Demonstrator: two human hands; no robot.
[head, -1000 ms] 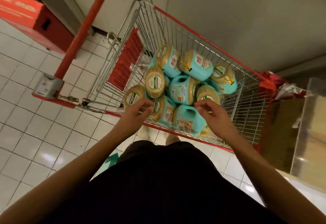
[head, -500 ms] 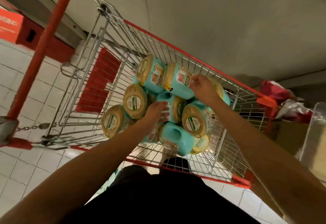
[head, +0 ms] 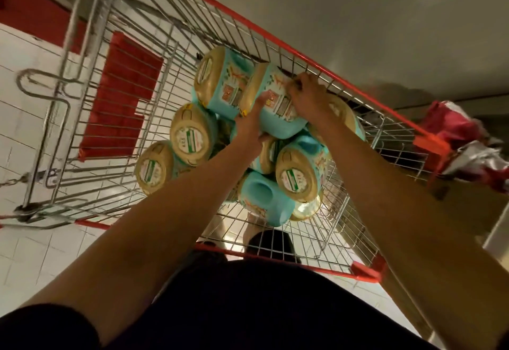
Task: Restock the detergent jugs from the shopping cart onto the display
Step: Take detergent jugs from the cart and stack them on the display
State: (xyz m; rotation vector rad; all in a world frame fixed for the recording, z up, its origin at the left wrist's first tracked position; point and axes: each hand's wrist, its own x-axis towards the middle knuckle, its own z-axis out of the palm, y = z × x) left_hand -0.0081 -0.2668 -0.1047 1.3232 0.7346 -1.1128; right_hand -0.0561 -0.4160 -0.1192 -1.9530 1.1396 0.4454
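Several teal detergent jugs with gold caps lie piled in a wire shopping cart [head: 278, 38] with red trim. One jug [head: 278, 107] lies on top of the pile at the far side. My left hand [head: 252, 123] presses against its near side, fingers stretched up along the label. My right hand [head: 308, 96] grips its far end, fingers curled over the top near the cart's rim. Other jugs sit below, such as a capped one [head: 298, 177] at the right and another [head: 190, 137] at the left.
The cart's red child-seat flap [head: 121, 93] is at the left. A grey wall rises behind the cart. Red and silver packaging [head: 462, 140] lies at the right on a brown box [head: 468, 206]. White floor tiles spread at the left.
Both hands moved from the near edge deeper into the cart. They now hold the top jug at the far side. The camera leaned in over the cart.
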